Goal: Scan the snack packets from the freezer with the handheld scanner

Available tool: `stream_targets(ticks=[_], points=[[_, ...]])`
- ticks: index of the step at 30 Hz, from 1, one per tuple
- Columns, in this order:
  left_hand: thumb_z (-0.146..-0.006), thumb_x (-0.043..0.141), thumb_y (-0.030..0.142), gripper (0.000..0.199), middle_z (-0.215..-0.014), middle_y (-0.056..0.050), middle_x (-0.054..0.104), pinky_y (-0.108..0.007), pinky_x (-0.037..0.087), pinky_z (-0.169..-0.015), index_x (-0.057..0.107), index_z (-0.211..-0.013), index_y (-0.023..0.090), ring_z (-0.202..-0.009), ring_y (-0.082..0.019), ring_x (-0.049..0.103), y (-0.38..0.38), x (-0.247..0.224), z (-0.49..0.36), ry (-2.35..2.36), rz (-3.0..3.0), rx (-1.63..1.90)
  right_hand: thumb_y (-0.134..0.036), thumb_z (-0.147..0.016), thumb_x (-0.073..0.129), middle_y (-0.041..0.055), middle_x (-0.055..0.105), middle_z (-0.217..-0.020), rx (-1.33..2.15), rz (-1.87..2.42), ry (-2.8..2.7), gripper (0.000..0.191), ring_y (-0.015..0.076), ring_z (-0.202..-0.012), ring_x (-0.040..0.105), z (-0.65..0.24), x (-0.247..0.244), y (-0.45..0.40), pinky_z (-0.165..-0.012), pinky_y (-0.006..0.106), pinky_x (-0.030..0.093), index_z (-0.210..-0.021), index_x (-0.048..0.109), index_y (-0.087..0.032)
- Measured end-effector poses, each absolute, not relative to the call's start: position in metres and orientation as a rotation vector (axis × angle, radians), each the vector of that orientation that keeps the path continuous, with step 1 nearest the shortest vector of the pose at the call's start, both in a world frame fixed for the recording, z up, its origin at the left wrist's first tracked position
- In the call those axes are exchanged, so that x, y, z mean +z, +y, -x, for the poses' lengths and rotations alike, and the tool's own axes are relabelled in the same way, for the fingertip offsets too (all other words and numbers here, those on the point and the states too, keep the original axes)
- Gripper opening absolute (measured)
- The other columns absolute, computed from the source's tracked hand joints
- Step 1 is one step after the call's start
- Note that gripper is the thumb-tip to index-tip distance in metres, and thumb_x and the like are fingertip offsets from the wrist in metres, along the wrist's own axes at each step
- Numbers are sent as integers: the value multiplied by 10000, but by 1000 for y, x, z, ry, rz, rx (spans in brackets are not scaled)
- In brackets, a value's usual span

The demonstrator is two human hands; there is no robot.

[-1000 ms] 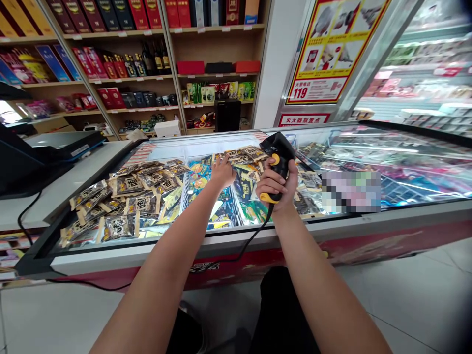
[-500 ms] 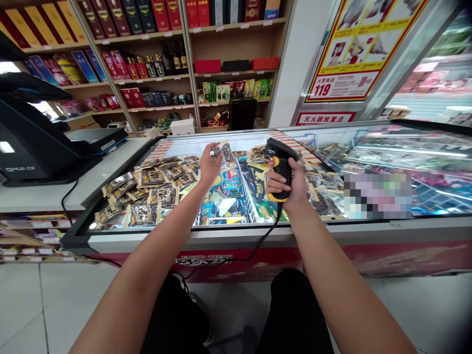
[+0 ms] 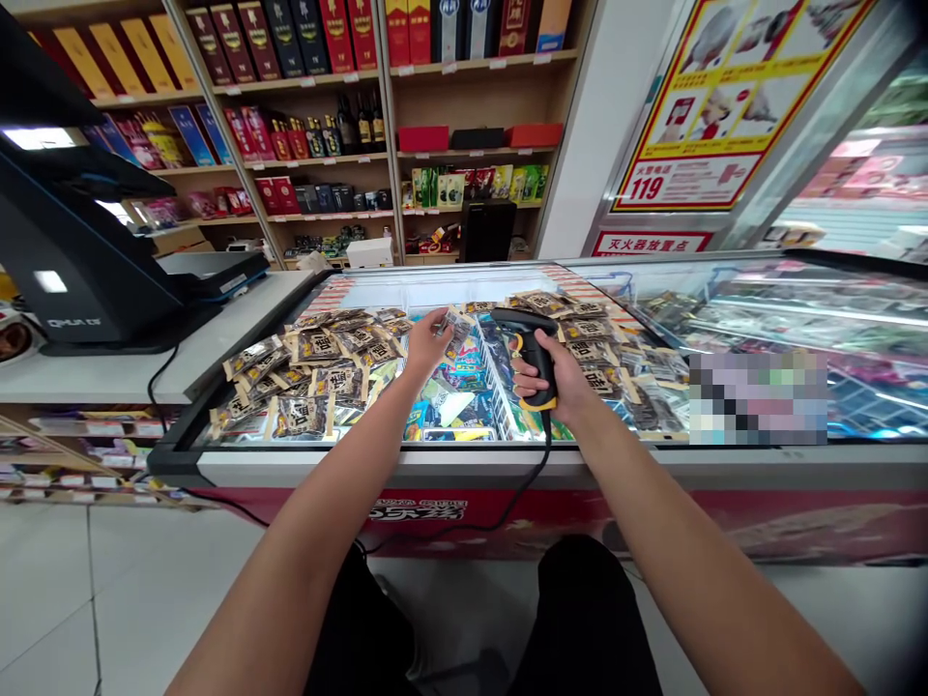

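My left hand pinches a small snack packet with a clear, dark-filled front and pale edges, above the middle of the chest freezer. Wrapped around a black and yellow barcode scanner is my right hand. The scanner's head points left, toward the packet. From its handle a black cable hangs over the freezer's front. Similar packets lie in a left pile and a right pile on the freezer's glass top. Blue and green ice-cream wrappers show between the piles.
The freezer's front rim runs across in front of my legs. A counter with a black checkout machine stands at the left. Behind are shelves of boxes and bottles. A fire-safety poster hangs at the back right.
The scanner has tipped more level and moved left and down, closer to the packet. My left hand has shifted slightly right and lower with the packet. The whole view has shifted a little.
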State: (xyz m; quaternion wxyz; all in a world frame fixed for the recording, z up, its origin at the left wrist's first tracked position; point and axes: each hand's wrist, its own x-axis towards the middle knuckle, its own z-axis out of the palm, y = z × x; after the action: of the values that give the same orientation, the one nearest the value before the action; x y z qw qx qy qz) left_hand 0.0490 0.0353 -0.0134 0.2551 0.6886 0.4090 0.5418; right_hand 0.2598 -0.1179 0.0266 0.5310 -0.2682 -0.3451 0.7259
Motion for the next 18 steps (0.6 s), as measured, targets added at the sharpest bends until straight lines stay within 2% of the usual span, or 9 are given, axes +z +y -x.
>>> stream_targets(ticks=[7, 18], points=[[-916, 663, 171, 399, -1157, -123, 763, -347, 580, -875, 682, -1315, 170, -1003, -224, 706, 23, -8, -51, 1165, -1996, 1401, -517, -836, 853, -80, 469, -576, 1773, 628, -835, 439, 30, -386, 303, -260, 25, -116, -403, 168, 368, -954, 595, -182], [-935, 637, 206, 328, -1116, -108, 762, -353, 565, -866, 691, -1257, 176, -953, -224, 694, 23, -9, -50, 1200, -2022, 1390, -528, -860, 837, -79, 468, -581, 1787, 620, -854, 439, 27, -387, 313, -261, 23, -116, -416, 165, 382, -955, 589, -179]])
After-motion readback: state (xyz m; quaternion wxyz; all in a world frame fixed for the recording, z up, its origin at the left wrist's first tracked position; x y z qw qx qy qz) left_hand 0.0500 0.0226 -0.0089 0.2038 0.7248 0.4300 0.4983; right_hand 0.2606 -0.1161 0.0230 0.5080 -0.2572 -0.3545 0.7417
